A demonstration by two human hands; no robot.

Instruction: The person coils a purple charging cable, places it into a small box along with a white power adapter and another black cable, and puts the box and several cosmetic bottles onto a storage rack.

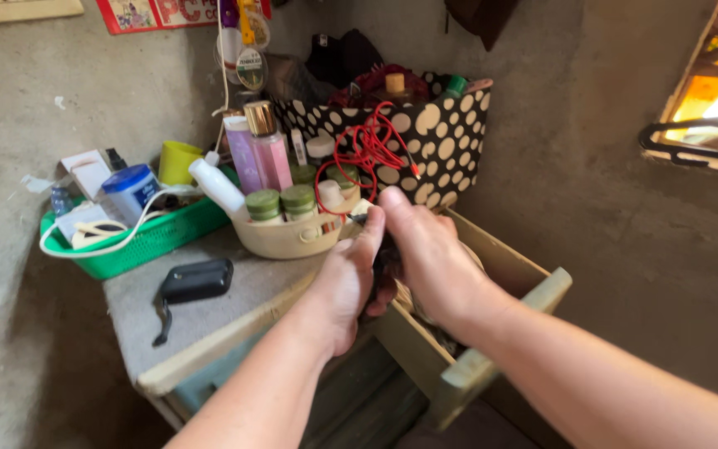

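Both hands, left hand (351, 278) and right hand (425, 249), fingers closed around a small dark object (386, 259) over the open drawer (508, 274), risking snagging the red cable (367, 150).

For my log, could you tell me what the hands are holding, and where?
Both hands, left hand and right hand, close around a small dark object; the grip point cannot be told.

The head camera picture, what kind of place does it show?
Probably a simple room in a home: bare grey walls, a small table with an open drawer, and a beige tub of toiletry bottles beside a green basket.
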